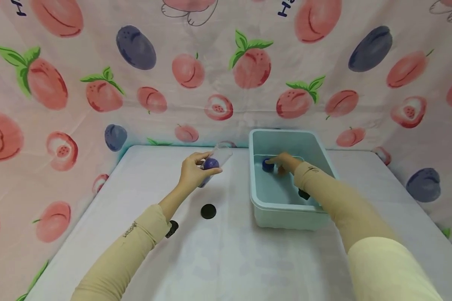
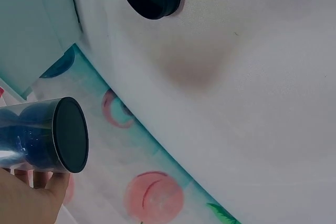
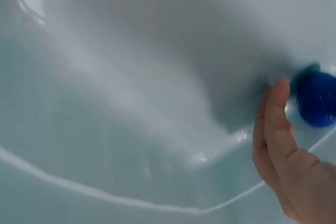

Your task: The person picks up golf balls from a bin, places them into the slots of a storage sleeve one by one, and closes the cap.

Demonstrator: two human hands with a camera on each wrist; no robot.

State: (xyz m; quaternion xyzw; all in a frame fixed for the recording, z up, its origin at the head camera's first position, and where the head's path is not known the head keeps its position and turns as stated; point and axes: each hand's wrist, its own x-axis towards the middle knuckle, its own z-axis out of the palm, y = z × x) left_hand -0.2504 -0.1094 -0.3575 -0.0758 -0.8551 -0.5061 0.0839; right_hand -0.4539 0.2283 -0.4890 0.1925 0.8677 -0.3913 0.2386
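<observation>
My left hand (image 1: 193,169) grips a clear plastic tube (image 1: 223,153), tilted above the table. Blue balls (image 1: 211,163) sit in its lower part, and the left wrist view shows its dark round end (image 2: 71,135). Below it, a black round lid (image 1: 208,211) lies on the table. Inside the light blue bin (image 1: 290,217), my right hand (image 1: 285,162) reaches down to a blue ball (image 1: 268,164). In the right wrist view the fingers (image 3: 277,114) are fairly straight beside this ball (image 3: 317,99); the thumb is hidden.
The bin's high walls stand around my right hand. A white cloth covers the table (image 1: 226,259). Behind it hangs a fruit-patterned curtain (image 1: 226,83), which also runs along the sides.
</observation>
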